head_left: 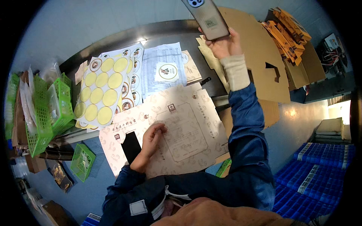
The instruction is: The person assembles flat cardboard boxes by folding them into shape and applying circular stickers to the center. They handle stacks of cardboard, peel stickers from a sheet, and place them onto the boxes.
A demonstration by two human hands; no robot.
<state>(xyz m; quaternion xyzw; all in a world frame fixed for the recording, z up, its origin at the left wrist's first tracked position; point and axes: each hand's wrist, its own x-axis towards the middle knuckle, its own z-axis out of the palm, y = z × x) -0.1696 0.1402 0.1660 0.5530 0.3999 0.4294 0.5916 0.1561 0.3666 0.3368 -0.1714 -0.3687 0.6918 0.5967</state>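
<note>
The dark steel bench (169,32) carries a flat, unfolded printed carton (181,132) at its six o'clock edge. At ten o'clock lie sheets of round yellow stickers (100,92), at twelve a printed paper form (160,69), at two plain brown cardboard blanks (260,56), and at nine green plastic baskets (51,113).

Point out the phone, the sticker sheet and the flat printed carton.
phone (206,17), head view, middle of its back.
sticker sheet (100,92), head view, a yellow circle near centre.
flat printed carton (186,132), head view, central panel.
</note>
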